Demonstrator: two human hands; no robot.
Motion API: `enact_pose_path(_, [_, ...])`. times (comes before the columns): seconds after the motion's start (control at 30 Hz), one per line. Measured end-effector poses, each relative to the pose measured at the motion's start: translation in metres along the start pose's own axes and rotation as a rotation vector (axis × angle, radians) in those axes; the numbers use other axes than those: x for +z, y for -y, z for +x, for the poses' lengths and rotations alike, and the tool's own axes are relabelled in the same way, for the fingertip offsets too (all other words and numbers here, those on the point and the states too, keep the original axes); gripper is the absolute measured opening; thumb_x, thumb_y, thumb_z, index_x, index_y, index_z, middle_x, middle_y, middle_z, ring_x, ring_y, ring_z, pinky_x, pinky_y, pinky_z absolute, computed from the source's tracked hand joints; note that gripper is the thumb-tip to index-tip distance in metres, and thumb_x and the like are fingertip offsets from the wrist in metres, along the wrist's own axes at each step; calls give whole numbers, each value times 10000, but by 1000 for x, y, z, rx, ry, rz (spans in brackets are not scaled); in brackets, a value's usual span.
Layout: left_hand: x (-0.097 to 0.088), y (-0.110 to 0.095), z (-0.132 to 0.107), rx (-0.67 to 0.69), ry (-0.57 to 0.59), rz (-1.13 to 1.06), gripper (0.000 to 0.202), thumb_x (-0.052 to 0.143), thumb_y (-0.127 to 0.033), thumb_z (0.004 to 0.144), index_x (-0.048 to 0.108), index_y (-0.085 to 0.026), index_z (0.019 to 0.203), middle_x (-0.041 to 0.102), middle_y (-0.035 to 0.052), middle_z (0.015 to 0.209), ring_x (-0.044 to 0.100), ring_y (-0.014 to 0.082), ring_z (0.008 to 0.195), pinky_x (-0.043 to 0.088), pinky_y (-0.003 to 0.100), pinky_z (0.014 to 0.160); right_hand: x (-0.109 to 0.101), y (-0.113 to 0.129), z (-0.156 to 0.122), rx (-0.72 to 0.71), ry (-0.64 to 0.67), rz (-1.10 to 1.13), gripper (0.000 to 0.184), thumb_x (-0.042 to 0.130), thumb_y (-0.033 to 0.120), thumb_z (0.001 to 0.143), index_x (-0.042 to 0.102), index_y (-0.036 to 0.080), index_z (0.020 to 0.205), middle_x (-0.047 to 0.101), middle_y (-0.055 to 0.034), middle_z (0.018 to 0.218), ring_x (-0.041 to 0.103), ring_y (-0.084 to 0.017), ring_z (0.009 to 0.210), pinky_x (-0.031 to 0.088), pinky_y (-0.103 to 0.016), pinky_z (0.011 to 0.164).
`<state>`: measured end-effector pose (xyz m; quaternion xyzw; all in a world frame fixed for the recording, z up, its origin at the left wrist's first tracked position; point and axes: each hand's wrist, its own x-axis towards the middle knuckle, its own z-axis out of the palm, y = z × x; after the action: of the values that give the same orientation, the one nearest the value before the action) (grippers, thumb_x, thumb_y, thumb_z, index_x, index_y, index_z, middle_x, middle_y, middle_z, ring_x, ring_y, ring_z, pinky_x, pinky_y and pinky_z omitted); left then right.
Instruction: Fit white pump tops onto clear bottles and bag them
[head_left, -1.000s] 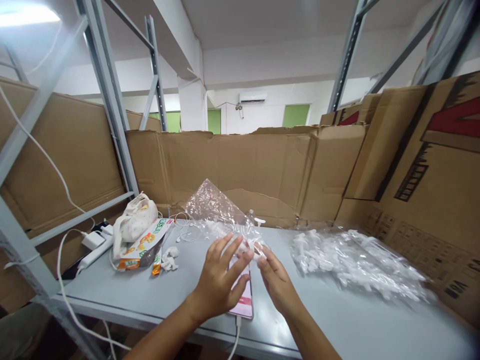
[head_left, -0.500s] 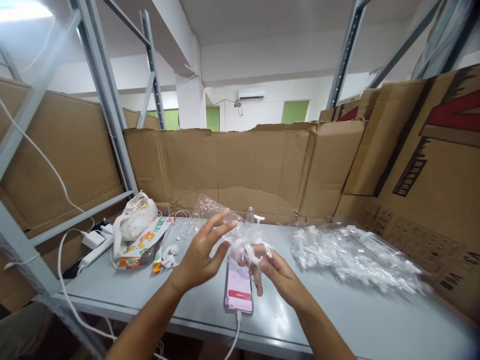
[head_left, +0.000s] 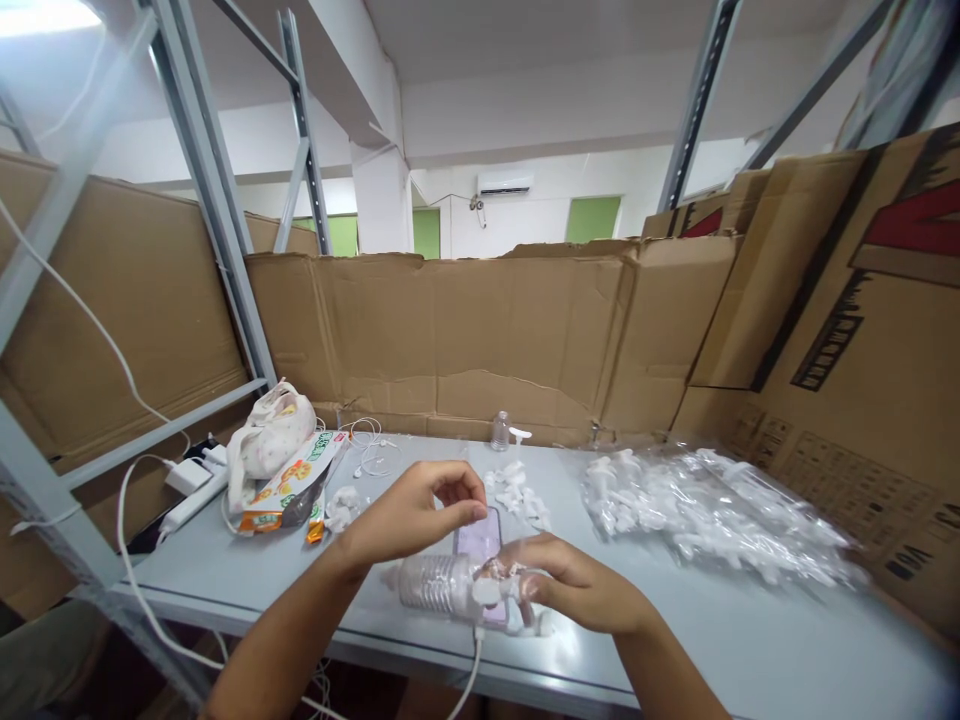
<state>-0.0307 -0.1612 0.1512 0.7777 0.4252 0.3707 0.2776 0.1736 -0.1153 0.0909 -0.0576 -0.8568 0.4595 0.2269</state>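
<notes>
The right hand (head_left: pixel 581 590) grasps a small clear ribbed plastic bottle (head_left: pixel 442 583) lying sideways; at its eleven o'clock the left hand (head_left: pixel 420 510) pinches, contents indiscernible.

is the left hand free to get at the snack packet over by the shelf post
Probably yes: the left hand pinches only something small, and the bare table lies open between it and the snack packet; the right hand holds the clear bottle.

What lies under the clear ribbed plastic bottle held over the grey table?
Under the clear ribbed plastic bottle lies a pink-screened phone with a white cable plugged in. Bottle and right hand cover its lower half.
</notes>
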Motion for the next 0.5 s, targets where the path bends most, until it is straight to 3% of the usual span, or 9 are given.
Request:
enact_pose_path(0.13, [10, -5, -2, -3, -46, -34, 92, 546, -217, 806, 572, -144, 757, 585, -1, 709, 518, 97, 665, 426, 224, 638, -2, 12, 0, -25, 63, -201, 318, 412, 337, 918, 629, 225, 1121, 663, -72, 962, 618, -169, 876, 476, -302, 801])
enact_pose_path(0.33, [18, -11, -12, 100, -109, 54, 84, 547, -200, 806, 580, -150, 747, 599, 9, 730, 539, 112, 704, 439, 239, 683, -3, 20, -3, -9, -17, -410, 267, 484, 300, 892, 624, 304, 1120, 591, -43, 1167, 559, -171, 1035, 447, -295, 877])
enact_pose_path(0.43, [20, -14, -17, 173, -145, 108, 83, 546, -200, 815, 577, -152, 754, 596, 9, 731, 537, 107, 699, 433, 231, 670, -2, 19, -5, -53, -97, -447, 263, 503, 261, 883, 621, 291, 1116, 639, -45, 1089, 583, -173, 990, 461, -296, 856])
enact_pose_path(0.5, [19, -13, -18, 182, -200, 122, 87, 548, -205, 821, 574, -155, 755, 588, 4, 718, 531, 100, 685, 429, 223, 655, -2, 15, -8, -110, -232, -414, 219, 523, 240, 870, 652, 267, 1045, 679, -49, 962, 613, -178, 894, 484, -293, 788])
